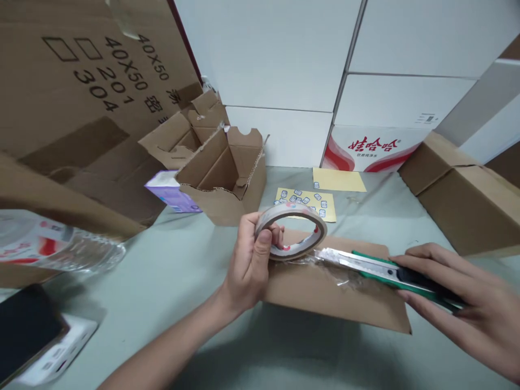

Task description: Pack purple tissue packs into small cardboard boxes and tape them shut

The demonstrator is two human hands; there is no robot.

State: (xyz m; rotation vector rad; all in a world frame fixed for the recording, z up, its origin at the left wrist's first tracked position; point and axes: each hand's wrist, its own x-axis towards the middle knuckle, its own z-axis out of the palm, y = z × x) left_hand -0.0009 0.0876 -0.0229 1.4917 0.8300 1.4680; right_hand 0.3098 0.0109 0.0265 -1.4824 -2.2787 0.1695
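My left hand (254,262) grips a roll of clear packing tape (319,230), fingers through its ring and thumb outside. The roll stands tilted over a brown cardboard box (333,292) in front of me. In my right hand (459,298) is a green and black utility knife (377,271), its blade extended and pointing left. The blade tip reaches the tape just beside the roll, above the box. A crumpled strip of clear tape (347,279) lies along the box top, partly under the knife. Whether the blade has cut through the tape I cannot tell.
Open cardboard boxes (221,162) and a purple packet (174,192) stand behind left. Yellow sticker sheets (339,180) lie at the back. A closed carton (467,189) sits right; a water bottle (60,244) and a dark phone (28,330) on a white device (60,352) are left.
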